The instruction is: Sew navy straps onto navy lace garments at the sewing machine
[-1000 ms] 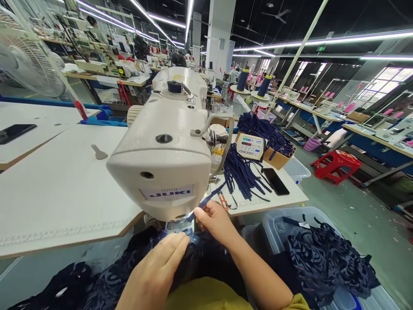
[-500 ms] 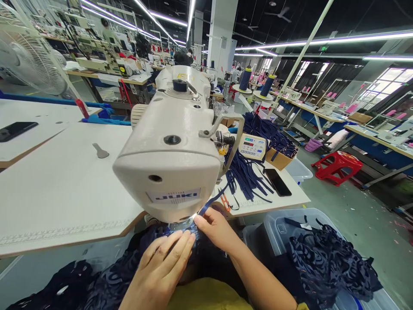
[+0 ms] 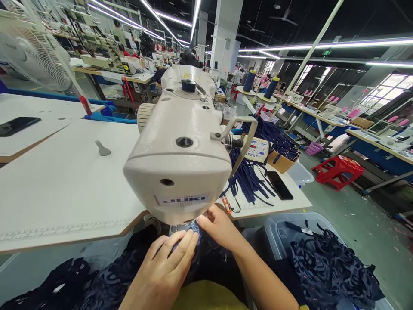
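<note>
A white JUKI sewing machine point(image 3: 180, 168) fills the middle of the head view, its head hiding the needle area. Just below it, a piece of patterned navy fabric point(image 3: 195, 226) lies at the sewing spot. My left hand point(image 3: 169, 265) rests on this fabric from above, fingers stretched out and side by side. On the other side, my right hand point(image 3: 222, 230) pinches the fabric's edge between thumb and bent fingers, close to the machine head. Part of its fingertips is hidden behind the head. More dark fabric hangs below both hands.
Navy straps point(image 3: 250, 183), orange thread snips point(image 3: 226, 204), a phone point(image 3: 279, 185) and a control panel point(image 3: 256, 148) are right of the machine. A plastic bin point(image 3: 274, 232) of navy garments stands lower right. A metal piece point(image 3: 103, 149) lies on the left tabletop point(image 3: 64, 185).
The view has shifted slightly, so the machine appears farther right. The navy strap that ran from my right hand up to the table no longer shows there. Both hands stay beside the sewing spot.
</note>
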The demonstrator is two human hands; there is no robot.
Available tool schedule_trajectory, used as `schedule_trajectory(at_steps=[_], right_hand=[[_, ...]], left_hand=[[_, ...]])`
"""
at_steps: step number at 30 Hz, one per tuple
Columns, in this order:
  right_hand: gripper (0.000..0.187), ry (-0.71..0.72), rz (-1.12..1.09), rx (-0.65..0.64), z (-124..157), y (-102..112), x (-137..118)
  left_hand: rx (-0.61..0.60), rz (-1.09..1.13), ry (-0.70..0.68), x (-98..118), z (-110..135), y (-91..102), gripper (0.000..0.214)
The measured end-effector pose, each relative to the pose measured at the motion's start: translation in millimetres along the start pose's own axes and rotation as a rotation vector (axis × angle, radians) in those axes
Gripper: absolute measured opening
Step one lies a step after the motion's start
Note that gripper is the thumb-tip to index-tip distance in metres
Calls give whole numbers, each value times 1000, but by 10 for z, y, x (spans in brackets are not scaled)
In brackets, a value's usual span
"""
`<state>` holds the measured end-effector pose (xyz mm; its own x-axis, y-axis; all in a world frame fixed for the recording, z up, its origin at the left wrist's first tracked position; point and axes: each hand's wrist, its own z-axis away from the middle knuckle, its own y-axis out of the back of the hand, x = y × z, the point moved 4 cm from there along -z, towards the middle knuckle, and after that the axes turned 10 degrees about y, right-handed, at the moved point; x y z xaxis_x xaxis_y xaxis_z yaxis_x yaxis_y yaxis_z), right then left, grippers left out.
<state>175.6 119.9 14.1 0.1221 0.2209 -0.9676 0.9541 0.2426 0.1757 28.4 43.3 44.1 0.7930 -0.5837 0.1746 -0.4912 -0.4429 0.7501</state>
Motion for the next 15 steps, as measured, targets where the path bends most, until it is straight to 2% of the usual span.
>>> schedule_trajectory(at_steps=[2,7,15], right_hand=[[10,-16,44,29,-73,29,-31],[7,77,169,-60,-234,33,-164],[10,161,326,-113,-330,27,-158]], left_hand=[[-11,-56,-1,37,-2,-13,31],[48,-157,72,125,55,-77,33],[101,-271,142,221,36,-182,36]])
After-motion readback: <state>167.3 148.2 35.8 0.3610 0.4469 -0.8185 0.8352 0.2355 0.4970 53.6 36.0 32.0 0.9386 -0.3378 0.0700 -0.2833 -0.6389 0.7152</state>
